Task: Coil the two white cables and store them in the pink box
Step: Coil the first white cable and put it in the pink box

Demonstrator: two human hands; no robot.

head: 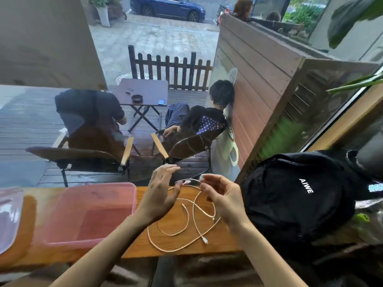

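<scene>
White cables (187, 222) lie in loose tangled loops on the wooden counter (219, 243), one plug end near the front edge. My right hand (222, 196) pinches a strand of cable near its connector and holds it above the counter. My left hand (160, 191) hovers beside it with fingers spread and straight, its thumb close to the raised connector end. The pink box (128, 190) stands to the left of both hands, without a lid; I see no cable in it.
A black backpack (296, 195) fills the counter to the right of the cables. A translucent lid (8, 214) lies at the far left. Beyond the window, two people sit in chairs on a deck.
</scene>
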